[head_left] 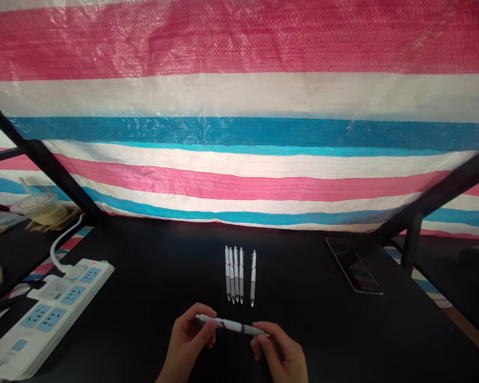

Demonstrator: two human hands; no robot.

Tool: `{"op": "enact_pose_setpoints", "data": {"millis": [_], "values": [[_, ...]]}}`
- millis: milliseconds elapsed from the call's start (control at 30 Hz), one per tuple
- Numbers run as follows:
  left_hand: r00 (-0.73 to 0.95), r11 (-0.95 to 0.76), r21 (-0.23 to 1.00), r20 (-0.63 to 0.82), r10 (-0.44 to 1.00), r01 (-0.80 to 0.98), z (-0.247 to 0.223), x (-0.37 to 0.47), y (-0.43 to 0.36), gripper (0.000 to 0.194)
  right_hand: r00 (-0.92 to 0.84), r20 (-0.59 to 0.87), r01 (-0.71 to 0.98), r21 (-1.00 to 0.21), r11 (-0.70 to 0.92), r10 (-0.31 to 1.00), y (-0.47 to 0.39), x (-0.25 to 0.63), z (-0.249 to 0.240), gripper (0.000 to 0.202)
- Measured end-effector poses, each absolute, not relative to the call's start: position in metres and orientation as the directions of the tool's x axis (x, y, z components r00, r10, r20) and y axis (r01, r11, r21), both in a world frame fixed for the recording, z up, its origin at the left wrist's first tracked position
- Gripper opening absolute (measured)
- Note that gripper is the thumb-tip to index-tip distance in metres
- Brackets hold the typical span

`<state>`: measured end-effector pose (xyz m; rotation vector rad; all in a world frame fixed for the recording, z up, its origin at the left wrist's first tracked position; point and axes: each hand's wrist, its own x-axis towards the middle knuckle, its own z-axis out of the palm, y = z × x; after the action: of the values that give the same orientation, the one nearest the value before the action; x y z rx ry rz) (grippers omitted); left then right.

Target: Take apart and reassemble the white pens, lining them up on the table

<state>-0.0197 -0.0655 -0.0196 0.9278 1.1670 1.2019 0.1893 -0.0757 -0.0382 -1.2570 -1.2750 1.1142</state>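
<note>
A white pen with a grey grip [233,325] is held nearly level between my two hands, above the black table near its front. My left hand [191,338] pinches the white clicker end between thumb and fingers. At the grey tip end, my right hand [279,348] has its thumb and index finger closed on the pen. Beyond them, several matching pens [234,274] lie side by side, tips toward me. One more such pen [253,277] lies a little apart to their right.
On the left is a white power strip [56,314] with plugs and a cable. A dark phone [354,266] lies at the right on the black table [151,276]. Striped plastic sheeting [239,186] hangs behind, between black bars [56,170]. A lidded cup [42,206] stands far left.
</note>
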Motion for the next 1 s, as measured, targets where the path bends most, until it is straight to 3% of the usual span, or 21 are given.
{"op": "enact_pose_setpoints", "data": {"millis": [100,300,900,1000], "values": [[-0.012,0.154,0.968,-0.16,0.987,-0.198,-0.019,-0.019,-0.066,0.02,-0.035,0.048,0.11,-0.993,0.052,0.998,-0.077,0.189,-0.039,0.043],[-0.074,0.149,0.963,-0.169,0.983,-0.223,-0.018,-0.019,-0.064,0.022,0.021,0.014,-0.016,-1.0,0.015,1.0,-0.08,0.186,-0.03,0.032],[-0.056,0.138,0.953,-0.159,0.986,-0.27,-0.023,-0.021,-0.064,0.018,-0.145,0.032,0.171,-0.984,0.057,0.989,-0.076,0.185,-0.011,0.03],[-0.026,0.131,0.951,-0.144,0.989,-0.28,-0.022,-0.021,-0.064,0.018,-0.165,0.026,0.231,-0.971,0.064,0.986,-0.076,0.184,-0.012,0.039]]}}
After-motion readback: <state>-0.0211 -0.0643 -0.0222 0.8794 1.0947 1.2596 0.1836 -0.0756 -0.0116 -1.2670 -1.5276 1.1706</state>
